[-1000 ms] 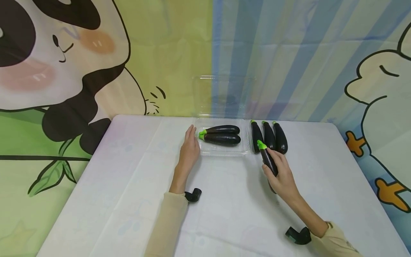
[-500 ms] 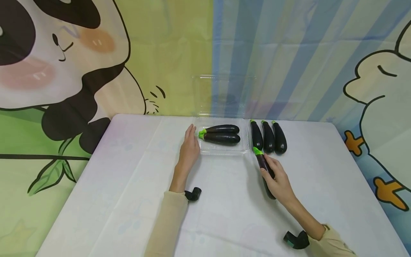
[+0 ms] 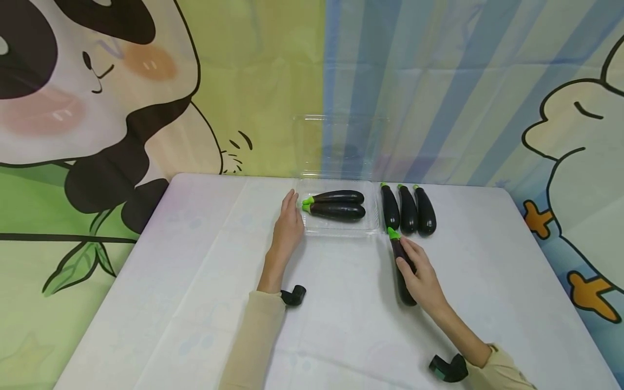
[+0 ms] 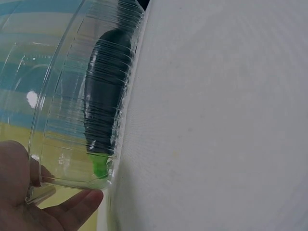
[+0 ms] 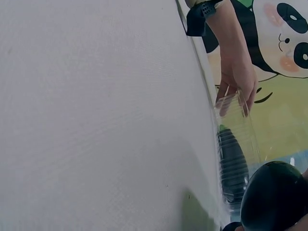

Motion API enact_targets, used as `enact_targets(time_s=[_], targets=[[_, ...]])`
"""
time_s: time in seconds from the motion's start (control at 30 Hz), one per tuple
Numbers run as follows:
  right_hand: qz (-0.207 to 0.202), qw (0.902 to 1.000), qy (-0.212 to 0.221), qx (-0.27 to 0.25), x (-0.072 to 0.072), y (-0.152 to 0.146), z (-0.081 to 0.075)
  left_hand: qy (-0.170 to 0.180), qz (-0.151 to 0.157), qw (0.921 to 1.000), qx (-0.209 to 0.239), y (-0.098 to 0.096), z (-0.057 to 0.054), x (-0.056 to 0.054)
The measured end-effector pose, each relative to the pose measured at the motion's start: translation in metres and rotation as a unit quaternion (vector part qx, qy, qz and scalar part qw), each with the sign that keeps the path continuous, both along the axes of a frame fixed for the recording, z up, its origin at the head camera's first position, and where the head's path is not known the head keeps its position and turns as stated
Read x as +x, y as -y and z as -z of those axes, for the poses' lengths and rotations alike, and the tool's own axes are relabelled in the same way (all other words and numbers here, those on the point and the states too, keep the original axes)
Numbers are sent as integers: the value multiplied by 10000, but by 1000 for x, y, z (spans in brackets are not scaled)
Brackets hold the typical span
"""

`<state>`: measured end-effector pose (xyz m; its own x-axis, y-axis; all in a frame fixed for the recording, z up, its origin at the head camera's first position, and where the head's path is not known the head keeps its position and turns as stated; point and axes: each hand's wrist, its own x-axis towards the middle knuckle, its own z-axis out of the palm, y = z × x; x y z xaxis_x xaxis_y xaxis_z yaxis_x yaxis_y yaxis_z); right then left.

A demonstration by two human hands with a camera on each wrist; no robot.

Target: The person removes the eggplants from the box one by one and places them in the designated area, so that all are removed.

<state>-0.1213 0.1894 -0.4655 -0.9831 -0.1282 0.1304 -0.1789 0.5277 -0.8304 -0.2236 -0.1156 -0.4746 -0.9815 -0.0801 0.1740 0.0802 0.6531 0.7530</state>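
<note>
My right hand point(image 3: 420, 275) grips a glossy black eggplant point(image 3: 401, 271) by its middle, thumb on one side and fingers on the other. Its green stem points away from me, and its rounded end point(image 5: 274, 197) looms large in the right wrist view. On the left, my left hand point(image 3: 288, 227) holds the side wall of a clear plastic container point(image 3: 336, 232), one finger seen through the plastic and others outside it. Two eggplants point(image 3: 337, 211) lie side by side in the container, green stems to the left. Its transparent lid point(image 3: 336, 116) stands raised behind.
Right of the container, three more eggplants point(image 3: 408, 210) lie in a row, stems toward the back. A white cloth covers the table point(image 3: 195, 303). Close behind its far edge hangs a cartoon-printed curtain point(image 3: 253, 81).
My right hand has drawn the eggplant back toward me, off the row it overlapped, turning it straighter. My left hand stays at the container.
</note>
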Motion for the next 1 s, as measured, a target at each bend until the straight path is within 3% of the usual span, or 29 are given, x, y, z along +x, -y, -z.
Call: enact_targets(time_s=[0.3, 0.57, 1.0], targets=[[68, 9993, -66, 352, -1, 2, 9, -33, -6, 10000, -29, 0, 0, 0], [49, 9987, 352, 355, 1, 2, 9, -56, -5, 10000, -31, 0, 0, 0], [201, 9983, 247, 486, 0, 4, 10, -38, 9, 10000, -49, 0, 1, 0]])
